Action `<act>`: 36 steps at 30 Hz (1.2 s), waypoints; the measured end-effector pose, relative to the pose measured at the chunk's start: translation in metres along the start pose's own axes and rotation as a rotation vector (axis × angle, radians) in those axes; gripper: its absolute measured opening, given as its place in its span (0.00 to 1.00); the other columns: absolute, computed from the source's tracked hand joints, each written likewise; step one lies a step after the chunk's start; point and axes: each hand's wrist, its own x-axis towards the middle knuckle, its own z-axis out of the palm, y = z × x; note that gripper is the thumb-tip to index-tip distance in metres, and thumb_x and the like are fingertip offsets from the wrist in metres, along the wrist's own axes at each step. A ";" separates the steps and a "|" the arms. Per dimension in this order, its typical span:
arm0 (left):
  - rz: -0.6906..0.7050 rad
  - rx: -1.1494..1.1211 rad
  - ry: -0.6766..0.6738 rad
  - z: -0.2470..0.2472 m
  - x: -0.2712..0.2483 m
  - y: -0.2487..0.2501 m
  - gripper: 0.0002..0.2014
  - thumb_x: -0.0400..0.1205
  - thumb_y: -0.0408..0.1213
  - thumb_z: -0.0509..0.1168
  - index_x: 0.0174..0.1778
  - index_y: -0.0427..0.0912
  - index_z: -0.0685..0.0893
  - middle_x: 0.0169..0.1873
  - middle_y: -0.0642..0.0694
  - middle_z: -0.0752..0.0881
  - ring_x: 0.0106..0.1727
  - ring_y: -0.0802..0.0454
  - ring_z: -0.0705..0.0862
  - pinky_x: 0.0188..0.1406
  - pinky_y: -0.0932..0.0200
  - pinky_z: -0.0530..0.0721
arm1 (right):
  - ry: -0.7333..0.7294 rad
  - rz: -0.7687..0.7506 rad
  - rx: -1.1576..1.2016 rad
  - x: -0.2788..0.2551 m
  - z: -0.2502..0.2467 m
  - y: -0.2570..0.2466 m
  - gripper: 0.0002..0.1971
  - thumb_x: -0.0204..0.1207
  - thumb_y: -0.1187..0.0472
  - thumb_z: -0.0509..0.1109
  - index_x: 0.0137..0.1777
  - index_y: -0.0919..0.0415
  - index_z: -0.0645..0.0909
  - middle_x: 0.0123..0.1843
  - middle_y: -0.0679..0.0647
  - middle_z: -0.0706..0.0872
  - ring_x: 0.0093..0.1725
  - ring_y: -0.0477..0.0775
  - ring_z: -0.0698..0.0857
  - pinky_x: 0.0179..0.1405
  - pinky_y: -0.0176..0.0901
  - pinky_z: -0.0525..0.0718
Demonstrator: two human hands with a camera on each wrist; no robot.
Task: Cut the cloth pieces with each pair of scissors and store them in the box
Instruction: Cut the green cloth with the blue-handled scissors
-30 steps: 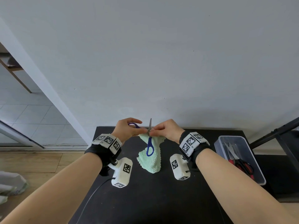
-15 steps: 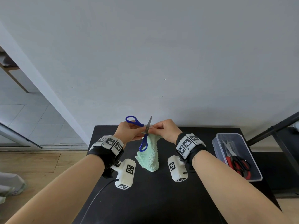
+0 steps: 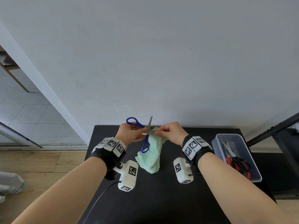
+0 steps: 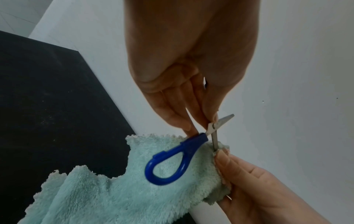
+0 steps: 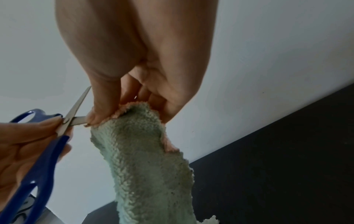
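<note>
My left hand (image 3: 141, 132) grips the blue-handled scissors (image 3: 145, 145) near their pivot. One handle loop sticks up to the left and the other hangs down in front of the cloth. The blades stand open: one points up, the other (image 4: 215, 140) lies against the top edge of the mint green cloth (image 3: 151, 156). My right hand (image 3: 159, 130) pinches that top edge and holds the cloth up, its lower end resting on the black table (image 3: 161, 199). In the right wrist view the thumb and fingers (image 5: 99, 115) bunch the cloth (image 5: 145, 159) beside the scissors (image 5: 49, 145).
A clear plastic box (image 3: 217, 143) stands at the table's right edge with red-handled and black-handled scissors (image 3: 237, 164) inside. A white wall rises just behind the table. A black frame (image 3: 275, 130) is at the far right. Wood floor lies to the left.
The upper blue handle loop has swung out from my left hand and the blades have opened. Both hands stay together at the cloth's top edge.
</note>
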 end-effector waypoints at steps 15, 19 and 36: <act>-0.075 0.013 -0.029 -0.008 0.002 0.010 0.07 0.75 0.32 0.74 0.45 0.37 0.85 0.39 0.41 0.90 0.36 0.52 0.90 0.38 0.63 0.88 | 0.038 -0.020 0.225 0.007 0.009 -0.012 0.11 0.73 0.61 0.76 0.51 0.68 0.89 0.47 0.60 0.91 0.45 0.48 0.88 0.51 0.34 0.84; -0.050 -0.017 -0.057 -0.008 -0.001 0.011 0.12 0.73 0.33 0.76 0.50 0.33 0.86 0.44 0.39 0.91 0.42 0.49 0.91 0.43 0.60 0.89 | 0.013 -0.024 0.194 0.006 0.017 -0.013 0.12 0.72 0.63 0.76 0.53 0.69 0.88 0.47 0.55 0.91 0.42 0.40 0.87 0.46 0.25 0.82; -0.013 0.139 0.028 -0.009 0.002 0.009 0.04 0.76 0.34 0.73 0.42 0.39 0.84 0.39 0.44 0.90 0.38 0.50 0.90 0.35 0.62 0.81 | -0.042 -0.032 -0.094 -0.004 0.016 -0.009 0.08 0.77 0.61 0.72 0.51 0.64 0.87 0.41 0.47 0.86 0.41 0.40 0.83 0.41 0.30 0.78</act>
